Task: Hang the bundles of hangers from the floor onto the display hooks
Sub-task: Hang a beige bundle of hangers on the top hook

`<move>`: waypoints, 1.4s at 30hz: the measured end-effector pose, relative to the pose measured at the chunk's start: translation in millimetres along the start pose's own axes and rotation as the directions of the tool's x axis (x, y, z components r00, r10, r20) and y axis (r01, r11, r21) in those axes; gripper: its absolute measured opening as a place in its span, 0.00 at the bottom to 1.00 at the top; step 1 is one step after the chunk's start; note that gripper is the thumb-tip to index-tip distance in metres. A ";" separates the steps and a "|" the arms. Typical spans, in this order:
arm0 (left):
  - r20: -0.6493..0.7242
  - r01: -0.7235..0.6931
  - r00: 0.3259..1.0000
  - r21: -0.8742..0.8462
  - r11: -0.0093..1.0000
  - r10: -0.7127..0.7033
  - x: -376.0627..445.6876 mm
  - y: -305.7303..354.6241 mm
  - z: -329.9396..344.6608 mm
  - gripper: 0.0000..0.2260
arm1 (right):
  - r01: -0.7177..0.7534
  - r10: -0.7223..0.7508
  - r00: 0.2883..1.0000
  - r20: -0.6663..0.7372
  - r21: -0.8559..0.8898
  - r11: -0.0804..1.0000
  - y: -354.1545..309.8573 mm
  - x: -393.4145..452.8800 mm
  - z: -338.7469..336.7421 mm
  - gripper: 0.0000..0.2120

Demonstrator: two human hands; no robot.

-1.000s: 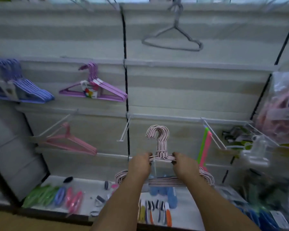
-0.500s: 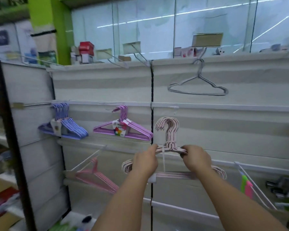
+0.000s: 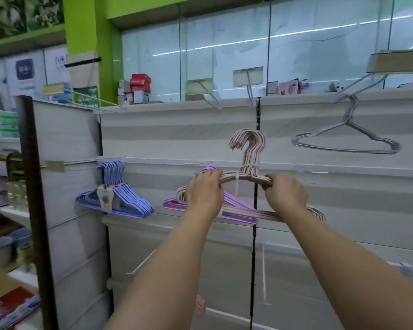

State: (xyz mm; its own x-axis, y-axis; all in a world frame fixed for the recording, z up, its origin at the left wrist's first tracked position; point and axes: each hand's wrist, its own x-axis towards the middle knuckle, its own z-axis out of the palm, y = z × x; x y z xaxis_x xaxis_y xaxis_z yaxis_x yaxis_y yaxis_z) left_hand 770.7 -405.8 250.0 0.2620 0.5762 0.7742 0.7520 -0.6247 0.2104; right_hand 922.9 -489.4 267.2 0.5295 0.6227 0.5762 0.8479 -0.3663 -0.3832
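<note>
We held the pink bundle [image 3: 247, 172] by its shoulders, left hand [image 3: 204, 194] and right hand [image 3: 285, 195] with fingers curled around it, in front of the white wall [image 3: 177, 132]. Better to lift its hooks level onto a free hook [image 3: 248, 91] above. A grey bundle [image 3: 346, 141] hung to its right.

Two bare forearms and two bare hands, nothing worn.

Both forearms are showing uncovered from the bottom edge of the view up to the wrists, with no sleeve, cuff, watch, bracelet or glove appearing anywhere along them. The left hand [image 3: 204, 195] and the right hand [image 3: 285, 195] are showing their backs and knuckles, and no ring is showing on the visible fingers; the fingertips are mostly curling out of sight, so the nails are not showing.
</note>
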 end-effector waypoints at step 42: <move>-0.023 -0.002 0.999 -0.813 0.583 -0.029 265.7 -83.0 37.5 0.32 | -0.111 0.104 0.932 -0.346 -0.001 0.994 -131.2 211.9 71.8 0.09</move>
State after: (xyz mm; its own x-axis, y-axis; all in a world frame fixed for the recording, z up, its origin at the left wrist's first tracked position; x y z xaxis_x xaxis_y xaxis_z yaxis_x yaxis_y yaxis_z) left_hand 800.6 -181.1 415.9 0.2259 0.5816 0.7815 -0.0539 -0.7935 0.6062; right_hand 921.9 -259.7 387.8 0.5911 0.3034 0.7473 0.7840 -0.4337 -0.4440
